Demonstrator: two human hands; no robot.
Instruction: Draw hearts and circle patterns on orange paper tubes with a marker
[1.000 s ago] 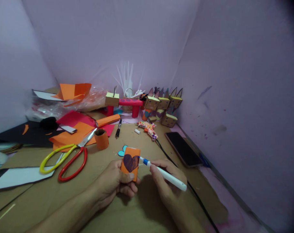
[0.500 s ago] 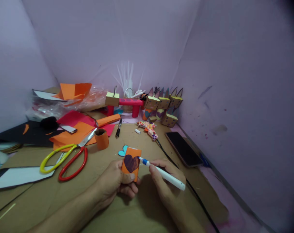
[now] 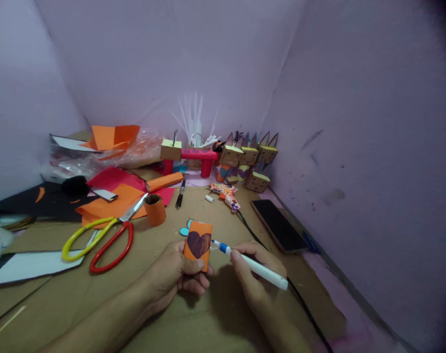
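Scissors (image 3: 120, 222): lay left of centre, blades over orange paper (image 3: 122, 197).
Phone (image 3: 278, 225): lay right of centre, dark screen up.
Pen (image 3: 181, 193): lay near the middle.
Plastic (image 3: 139, 148): sat crumpled at upper left.
White sticks (image 3: 193, 117): fanned upward above centre.

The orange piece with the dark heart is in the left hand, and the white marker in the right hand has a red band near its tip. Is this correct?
Not quite: the head view shows that the band on the white marker is blue, not red. The orange piece is in the left hand, the marker in the right hand.
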